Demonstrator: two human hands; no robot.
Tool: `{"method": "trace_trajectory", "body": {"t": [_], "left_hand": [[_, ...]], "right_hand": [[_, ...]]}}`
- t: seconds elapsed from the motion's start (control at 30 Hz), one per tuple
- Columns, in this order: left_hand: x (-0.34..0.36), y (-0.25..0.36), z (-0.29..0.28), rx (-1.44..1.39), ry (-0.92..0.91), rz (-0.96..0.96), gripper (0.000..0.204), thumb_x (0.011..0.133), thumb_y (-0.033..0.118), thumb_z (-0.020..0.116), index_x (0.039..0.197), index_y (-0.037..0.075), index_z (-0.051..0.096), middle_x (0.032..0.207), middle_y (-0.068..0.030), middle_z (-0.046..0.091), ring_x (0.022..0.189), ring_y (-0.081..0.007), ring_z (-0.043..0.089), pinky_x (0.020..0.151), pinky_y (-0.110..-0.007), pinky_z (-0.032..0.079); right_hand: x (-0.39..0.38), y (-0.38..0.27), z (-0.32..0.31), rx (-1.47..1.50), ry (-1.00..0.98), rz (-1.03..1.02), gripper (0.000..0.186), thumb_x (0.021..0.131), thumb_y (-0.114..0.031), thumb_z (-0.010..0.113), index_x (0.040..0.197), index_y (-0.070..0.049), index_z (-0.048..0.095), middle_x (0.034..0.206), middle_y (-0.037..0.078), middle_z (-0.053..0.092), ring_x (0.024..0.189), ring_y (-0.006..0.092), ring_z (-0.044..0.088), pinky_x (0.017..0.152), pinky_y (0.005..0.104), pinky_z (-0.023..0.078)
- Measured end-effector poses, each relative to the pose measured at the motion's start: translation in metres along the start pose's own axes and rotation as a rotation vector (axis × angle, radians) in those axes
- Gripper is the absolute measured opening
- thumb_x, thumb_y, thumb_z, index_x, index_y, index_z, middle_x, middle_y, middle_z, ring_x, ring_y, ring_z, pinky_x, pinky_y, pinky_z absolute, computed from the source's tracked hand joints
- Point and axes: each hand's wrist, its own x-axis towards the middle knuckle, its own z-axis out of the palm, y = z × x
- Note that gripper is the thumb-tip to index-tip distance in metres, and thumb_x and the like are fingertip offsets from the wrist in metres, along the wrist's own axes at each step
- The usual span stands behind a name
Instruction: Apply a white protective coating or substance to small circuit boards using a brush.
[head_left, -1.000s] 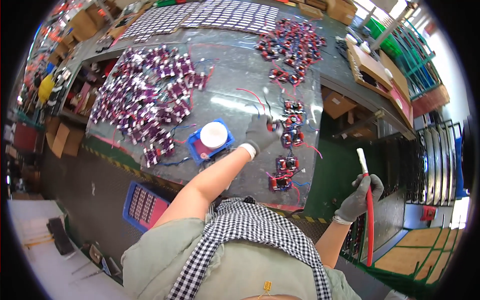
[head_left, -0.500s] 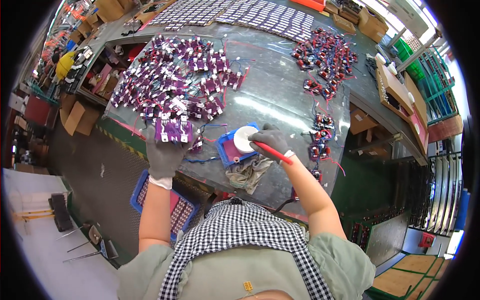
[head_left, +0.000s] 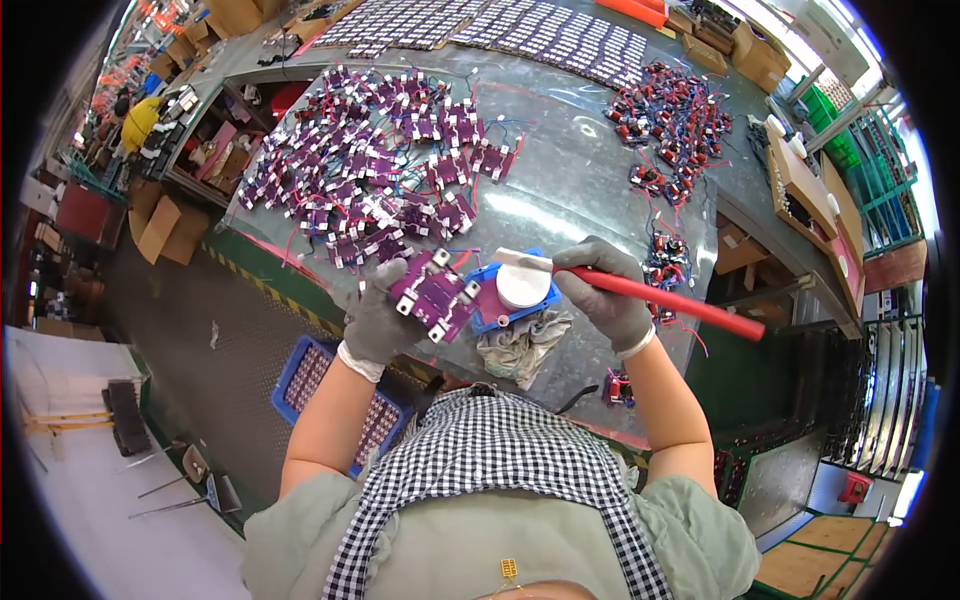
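Note:
My left hand [head_left: 383,318], in a grey glove, is closed on the edge of a purple circuit board [head_left: 440,295] with silvery-white pads, tilted above the table's near edge. My right hand [head_left: 608,290], gloved too, grips a red-handled brush [head_left: 680,303] with a flat pale head. The head points left, above a white round tub [head_left: 524,284]. Beneath that tub is a blue tray [head_left: 489,322] with a purple bottom. A crumpled rag [head_left: 525,348] lies just in front of the tray.
Purple boards with wires [head_left: 350,170] are heaped at left on the grey table [head_left: 560,150]. Wired red-and-black parts [head_left: 668,115] lie along the right side. Board panels [head_left: 550,38] line the back. A blue crate [head_left: 292,385] of small parts stands below the near edge.
My left hand has raised the circuit board and brought it right, turning it toward the tub. My right hand has lifted the brush from the tub and swung its handle outward.

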Motion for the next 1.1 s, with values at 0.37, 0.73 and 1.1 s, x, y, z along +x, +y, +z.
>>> {"method": "trace_trajectory", "body": {"t": [0.37,0.73,1.1], "left_hand": [[-0.017,-0.002,0.052,0.216,-0.236,-0.145,0.065,0.094,0.047,0.050,0.137,-0.001,0.049,0.130,-0.0172,0.060,0.116,-0.0265,0.062,0.103,-0.042,0.048],[-0.029,0.004,0.028,0.138,-0.214,-0.133,0.061,0.093,0.045,0.052,0.133,0.001,0.052,0.128,-0.0171,0.062,0.112,-0.0264,0.065,0.104,-0.044,0.048],[-0.028,0.006,0.012,0.149,-0.130,0.020,0.054,0.091,0.045,0.057,0.123,0.001,0.059,0.116,-0.0157,0.067,0.104,-0.0281,0.067,0.096,-0.046,0.053]], "right_hand": [[0.019,-0.038,-0.004,-0.007,-0.110,-0.153,0.010,0.081,-0.003,0.073,0.091,-0.003,0.069,0.079,0.007,0.064,0.069,0.0150,0.059,0.063,0.0290,0.047],[0.023,-0.041,-0.004,0.059,-0.220,-0.080,0.009,0.082,-0.004,0.072,0.090,-0.002,0.069,0.079,0.005,0.064,0.070,0.0121,0.059,0.065,0.0266,0.047],[0.018,-0.035,-0.001,0.008,-0.311,-0.046,0.010,0.082,-0.008,0.072,0.090,-0.002,0.070,0.076,0.005,0.062,0.069,0.0135,0.058,0.063,0.0277,0.045]]}}
